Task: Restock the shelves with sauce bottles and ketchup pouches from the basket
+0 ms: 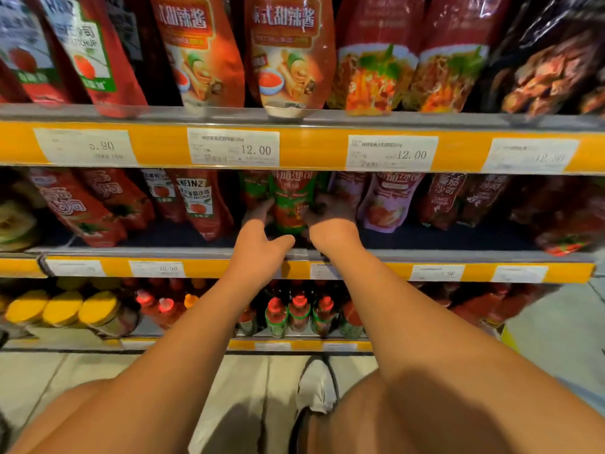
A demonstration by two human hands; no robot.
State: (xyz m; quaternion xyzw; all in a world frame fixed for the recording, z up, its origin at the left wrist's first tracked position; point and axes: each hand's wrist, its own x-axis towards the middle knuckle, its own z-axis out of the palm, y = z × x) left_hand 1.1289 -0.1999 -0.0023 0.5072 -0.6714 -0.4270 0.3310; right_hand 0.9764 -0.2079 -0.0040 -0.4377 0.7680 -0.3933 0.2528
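Green-and-red ketchup pouch (293, 204) stands upright on the middle shelf (425, 255), both hands on it: left hand (262, 237) gripping one side, right hand (330, 221) the other (fingers in shadow).

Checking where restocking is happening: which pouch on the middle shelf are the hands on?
The green-and-red pouch at the centre, held between left hand and right hand; its neighbours are untouched.

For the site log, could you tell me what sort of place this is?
Most likely a supermarket sauce aisle: price tags on an orange shelf edge, rows of ketchup pouches, and bottles below.
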